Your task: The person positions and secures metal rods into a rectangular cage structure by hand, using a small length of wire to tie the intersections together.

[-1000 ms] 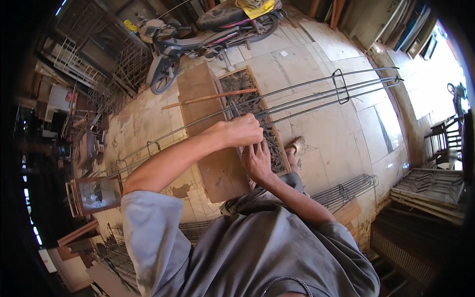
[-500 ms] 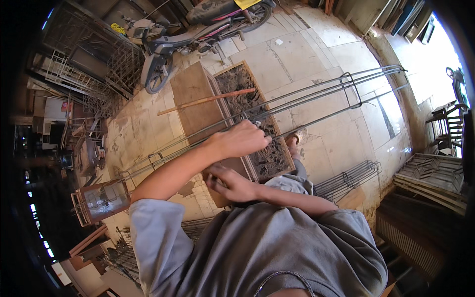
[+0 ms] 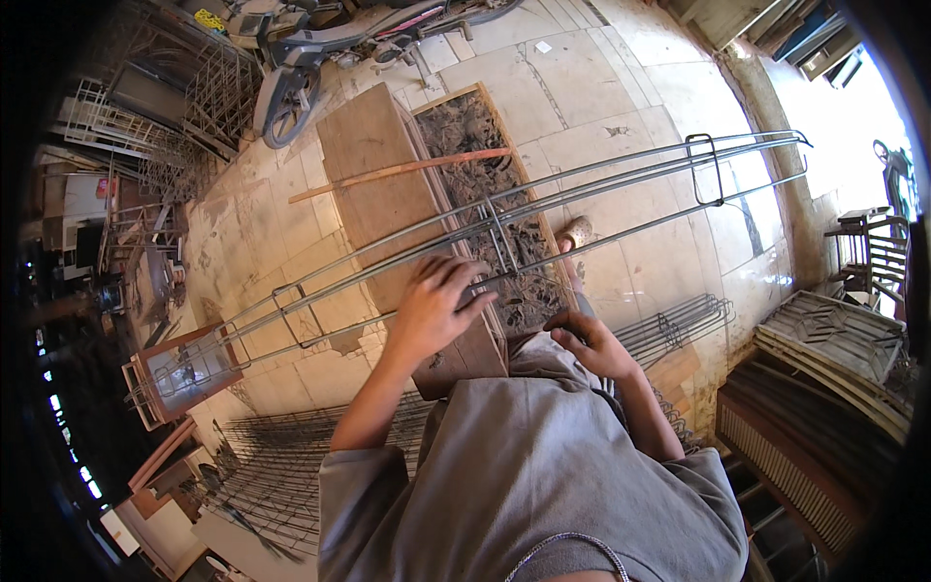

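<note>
A long cage of thin steel rods with rectangular stirrups lies slantwise in front of me, above a brown wooden board and a framed panel with a dark, rough face. My left hand is at the cage's near rod, thumb and fingers bent on either side of a dark slim length there; whether that is the rod or a tool on it is unclear. A stirrup stands just beyond those fingers. Over my lap, apart from the cage, my right hand has loosely bent fingers and no visible object.
A reddish wooden stick crosses board and panel. My sandalled foot is by the panel. More rod cages lie at right, and a rod stack at lower left. A motorbike stands beyond; carved wooden panels lie far right.
My left hand has drawn back to the left and its fist has loosened. My right hand has moved from under the left forearm out to the right. The view has shifted.
</note>
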### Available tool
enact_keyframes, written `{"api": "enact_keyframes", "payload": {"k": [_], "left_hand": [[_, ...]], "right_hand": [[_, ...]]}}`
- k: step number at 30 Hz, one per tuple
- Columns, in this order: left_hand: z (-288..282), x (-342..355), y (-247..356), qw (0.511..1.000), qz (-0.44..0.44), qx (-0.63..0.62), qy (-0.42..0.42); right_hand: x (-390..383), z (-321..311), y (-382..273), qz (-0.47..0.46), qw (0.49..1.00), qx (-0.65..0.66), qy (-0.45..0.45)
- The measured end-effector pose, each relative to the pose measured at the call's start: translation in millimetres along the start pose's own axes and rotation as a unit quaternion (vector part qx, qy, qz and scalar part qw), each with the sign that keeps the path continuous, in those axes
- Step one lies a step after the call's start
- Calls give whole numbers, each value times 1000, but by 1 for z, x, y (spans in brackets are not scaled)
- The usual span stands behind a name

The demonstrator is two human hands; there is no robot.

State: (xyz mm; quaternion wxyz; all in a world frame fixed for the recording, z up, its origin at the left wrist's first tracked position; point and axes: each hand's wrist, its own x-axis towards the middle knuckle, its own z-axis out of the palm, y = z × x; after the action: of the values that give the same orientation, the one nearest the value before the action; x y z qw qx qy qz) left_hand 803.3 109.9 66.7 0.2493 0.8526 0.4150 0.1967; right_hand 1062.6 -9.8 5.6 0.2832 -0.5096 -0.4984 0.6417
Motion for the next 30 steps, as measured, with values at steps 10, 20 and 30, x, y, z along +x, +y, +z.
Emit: {"api": "enact_keyframes", "payload": {"k": [10, 20, 30], "left_hand": [[44, 4, 10, 999, -22, -12, 35], [48, 0, 8, 991, -30, -118, 61], [29, 15, -5, 977, -62, -203, -26]], "right_hand": [[21, 12, 17, 6, 990, 76, 116], [14, 13, 15, 52, 980, 134, 141], [12, 14, 21, 59, 977, 122, 166]]}}
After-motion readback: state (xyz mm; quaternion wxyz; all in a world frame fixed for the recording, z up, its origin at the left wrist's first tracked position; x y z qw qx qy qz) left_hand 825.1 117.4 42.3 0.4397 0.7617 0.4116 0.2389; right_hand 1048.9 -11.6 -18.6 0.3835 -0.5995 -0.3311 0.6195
